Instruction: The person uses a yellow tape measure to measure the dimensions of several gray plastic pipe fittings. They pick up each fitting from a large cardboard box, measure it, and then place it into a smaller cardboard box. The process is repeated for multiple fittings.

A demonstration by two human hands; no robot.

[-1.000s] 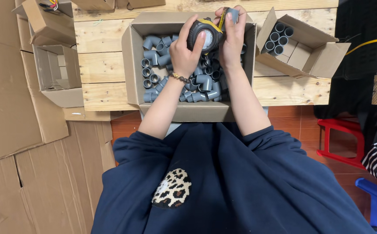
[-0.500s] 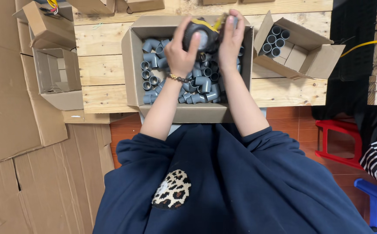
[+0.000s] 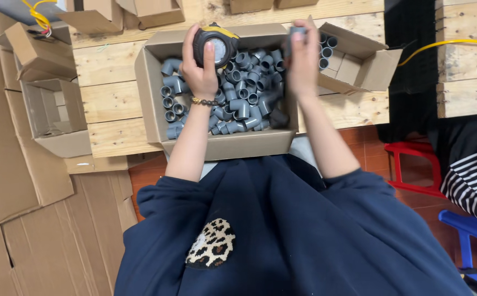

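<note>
While the person leans over the wooden table (image 3: 118,66), the left hand (image 3: 199,68) is clenched around a round black and yellow tape measure (image 3: 212,44), with the thumb lying across its pale face. The tape measure is held above the far left part of a large open cardboard box (image 3: 149,104), which stands at the near edge of the table. This box is filled with many grey pipe elbows (image 3: 244,104), lying loose in a heap. The right hand (image 3: 303,60) is apart from the left one, to the right, over the far right corner of the same box. Its grip is closed on a small grey pipe fitting (image 3: 296,33), pinched between the fingertips, and only the top of the fitting is visible. Just to the right of this hand stands a smaller open carton (image 3: 367,63), and grey pipe pieces (image 3: 326,49) stand upright in rows inside it. On the left side of the table there is an empty open box (image 3: 52,115) lying on its side. A red stool (image 3: 413,164) stands on the tiled floor at the right.
</note>
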